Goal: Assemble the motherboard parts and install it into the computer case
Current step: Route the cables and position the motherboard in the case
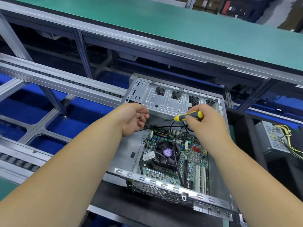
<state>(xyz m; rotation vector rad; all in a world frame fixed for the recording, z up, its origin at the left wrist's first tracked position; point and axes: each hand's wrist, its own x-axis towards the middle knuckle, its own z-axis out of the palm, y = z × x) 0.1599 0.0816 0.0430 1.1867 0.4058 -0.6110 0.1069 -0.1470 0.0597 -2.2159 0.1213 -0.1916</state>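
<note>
An open metal computer case [165, 97] lies on a black mat with the green motherboard [190, 163] inside it. On the board sits a black CPU fan [166, 153] with a purple centre label. Thin black cables [176, 141] run over the board. My right hand [203, 118] grips a yellow and black screwdriver [190, 116] above the case's far end, its tip pointing left. My left hand [135, 119] hovers palm up beside it with curled fingers; something small may lie in them, but I cannot make it out.
A grey power supply [273, 138] with yellow wires stands to the right on the black mat. A roller conveyor rail [62, 81] runs across the left. A green-topped bench [147, 22] spans the back. Blue floor shows below the frame on the left.
</note>
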